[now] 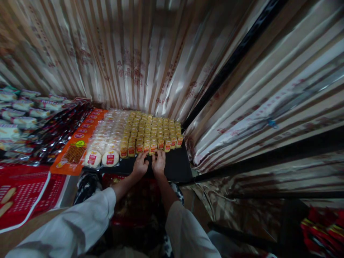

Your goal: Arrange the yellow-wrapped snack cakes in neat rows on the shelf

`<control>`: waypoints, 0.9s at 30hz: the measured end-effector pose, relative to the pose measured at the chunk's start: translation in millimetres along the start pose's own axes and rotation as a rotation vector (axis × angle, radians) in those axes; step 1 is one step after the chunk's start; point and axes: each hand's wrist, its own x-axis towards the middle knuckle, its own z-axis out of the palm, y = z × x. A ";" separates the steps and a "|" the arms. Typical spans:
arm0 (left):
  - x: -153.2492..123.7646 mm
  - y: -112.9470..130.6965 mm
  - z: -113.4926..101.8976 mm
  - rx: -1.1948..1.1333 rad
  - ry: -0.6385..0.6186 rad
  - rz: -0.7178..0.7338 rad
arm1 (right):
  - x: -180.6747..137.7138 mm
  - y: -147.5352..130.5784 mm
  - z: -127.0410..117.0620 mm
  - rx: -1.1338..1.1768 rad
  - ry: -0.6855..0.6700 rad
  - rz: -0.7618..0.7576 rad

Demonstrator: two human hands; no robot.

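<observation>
Rows of small yellow snack packets [152,132] with red labels stand close together on a black shelf [176,163]. My left hand [140,165] is at the front of these rows, its fingers curled in. What it holds, if anything, is hidden. Close beside it, my right hand [158,163] has its fingertips closed on a small yellow packet at the front edge. To the left of the yellow rows lie two rows of clear-wrapped round white crackers [110,157] with red labels.
An orange snack bag [77,143], dark shiny packets [57,134] and white packets [23,104] lie further left. Red baskets [34,190] are at left and below my arms. Striped plastic sheeting [139,53] hangs behind, with a dark post [228,68] at right.
</observation>
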 end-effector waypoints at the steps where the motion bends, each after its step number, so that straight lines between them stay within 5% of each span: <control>1: -0.2 -0.3 -0.1 0.009 -0.002 0.007 | -0.4 0.8 0.6 -0.011 0.002 -0.009; 10: -13.8 11.4 -8.9 0.023 -0.053 0.063 | -2.0 -4.0 -8.1 0.000 0.003 -0.034; 18: -74.2 -1.9 -32.0 0.098 -0.234 0.174 | -47.7 -34.1 -42.1 0.146 -0.052 -0.032; 22: -100.7 -32.8 -39.5 0.240 -0.398 -0.037 | -91.9 -34.5 -48.7 0.084 -0.291 -0.039; 27: -114.1 -65.6 -33.7 0.352 -0.565 -0.318 | -129.2 -14.0 -31.7 -0.285 -0.959 0.108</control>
